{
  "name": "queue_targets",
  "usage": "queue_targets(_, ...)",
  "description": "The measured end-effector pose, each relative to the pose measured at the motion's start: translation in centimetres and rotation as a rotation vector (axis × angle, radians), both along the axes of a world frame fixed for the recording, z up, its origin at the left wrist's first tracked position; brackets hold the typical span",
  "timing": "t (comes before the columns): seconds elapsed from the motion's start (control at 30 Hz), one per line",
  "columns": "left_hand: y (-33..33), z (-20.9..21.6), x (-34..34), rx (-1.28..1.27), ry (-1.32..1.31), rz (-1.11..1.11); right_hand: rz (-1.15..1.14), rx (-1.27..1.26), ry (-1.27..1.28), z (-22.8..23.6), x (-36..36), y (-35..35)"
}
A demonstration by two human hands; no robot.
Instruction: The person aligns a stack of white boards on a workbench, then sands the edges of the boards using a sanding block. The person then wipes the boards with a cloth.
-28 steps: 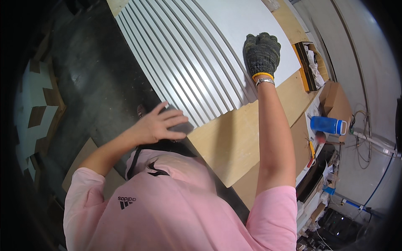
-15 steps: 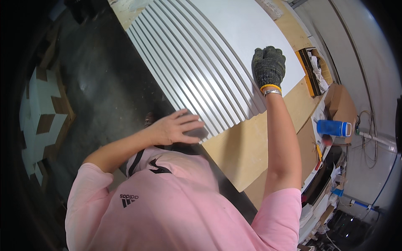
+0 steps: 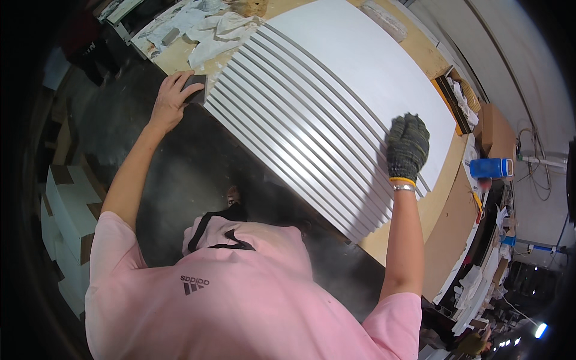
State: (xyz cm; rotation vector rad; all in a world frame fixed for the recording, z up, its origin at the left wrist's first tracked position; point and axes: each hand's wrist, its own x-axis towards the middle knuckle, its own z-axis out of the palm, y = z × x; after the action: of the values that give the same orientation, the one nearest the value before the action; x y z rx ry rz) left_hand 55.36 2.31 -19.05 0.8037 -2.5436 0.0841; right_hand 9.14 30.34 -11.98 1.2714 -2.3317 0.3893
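Observation:
Several white panels (image 3: 366, 54) lie fanned in overlapping steps on the workbench, their long grey edges showing as parallel stripes. At the far left end of the panels, my bare left hand (image 3: 171, 99) is closed around a dark grey block that looks like a sanding sponge (image 3: 197, 89). The block is beside the panel ends, over the bench's near edge. My right hand (image 3: 409, 147), in a dark knitted glove with a yellow cuff, rests on the panels toward their right end. Its fingers reach forward, close together, with no object visible in them.
White cloths (image 3: 222, 36) lie on the bench's far left. Behind my right hand are a black and orange box (image 3: 451, 102) and a blue bottle (image 3: 489, 168). White cartons (image 3: 72, 198) stand on the floor at left. Another person (image 3: 90, 54) is at the upper left.
My left hand has moved far forward and left, from the near right panel corner to the far left end. My view has shifted; the right hand stays on the panels.

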Motion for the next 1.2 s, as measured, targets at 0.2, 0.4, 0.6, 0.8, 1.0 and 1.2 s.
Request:
queue_targets(0.2,6.1,1.6,-4.3,0.141,-0.166,-0.65,-0.15,0.001,-0.015,-0.7,0.4,0.4)
queue_targets(0.4,-3.0,1.3,1.2,0.113,-0.08,-0.369,-0.189,0.015,-0.028,-0.8,0.6,0.0)
queue_targets(0.6,2.3,2.3,-2.0,0.109,-0.144,-0.514,-0.206,-0.009,-0.02,-0.9,0.5,0.1)
queue_targets(0.8,-0.8,2.2,0.2,0.202,-0.079,-0.293,-0.204,-0.01,0.059,-1.6,0.0,0.5)
queue_targets(1.0,-0.4,2.6,-1.2,0.293,-0.104,-0.306,-0.216,-0.031,0.028,-1.2,0.4,0.4)
queue_targets(1.2,-4.6,1.2,-0.7,0.257,0.119,-0.103,-0.206,0.003,0.059,-1.6,0.0,0.6)
